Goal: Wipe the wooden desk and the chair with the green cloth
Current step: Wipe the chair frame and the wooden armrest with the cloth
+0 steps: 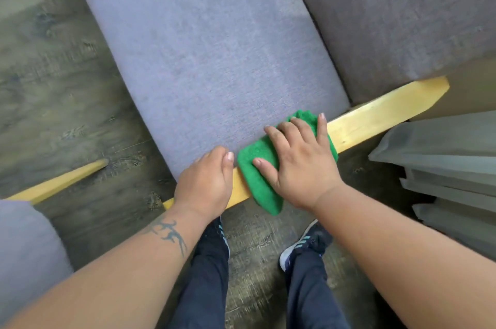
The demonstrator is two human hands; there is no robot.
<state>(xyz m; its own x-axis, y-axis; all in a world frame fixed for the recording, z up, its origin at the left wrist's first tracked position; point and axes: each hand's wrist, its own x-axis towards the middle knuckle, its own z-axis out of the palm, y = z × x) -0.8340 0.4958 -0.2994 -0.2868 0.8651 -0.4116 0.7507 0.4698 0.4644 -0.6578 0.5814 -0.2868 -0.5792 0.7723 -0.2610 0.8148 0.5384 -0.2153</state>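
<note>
The chair fills the upper half of the head view: a grey fabric seat cushion [204,60] on a yellow wooden frame [381,119], with a darker grey backrest [402,14] at the upper right. The green cloth [255,181], folded, lies across the seat's near corner and the wooden rail. My right hand [300,165] presses flat on the cloth with fingers spread. My left hand [206,183] grips the seat's front edge beside the cloth, fingers curled over the cushion. The wooden desk is out of sight.
Another grey cushion [26,242] sits at the lower left, with a second yellow rail [59,183] running toward it. Grey folded fabric [451,167] hangs at the right. Dark wood-look floor [53,73] surrounds the chair; my feet [306,245] stand just before it.
</note>
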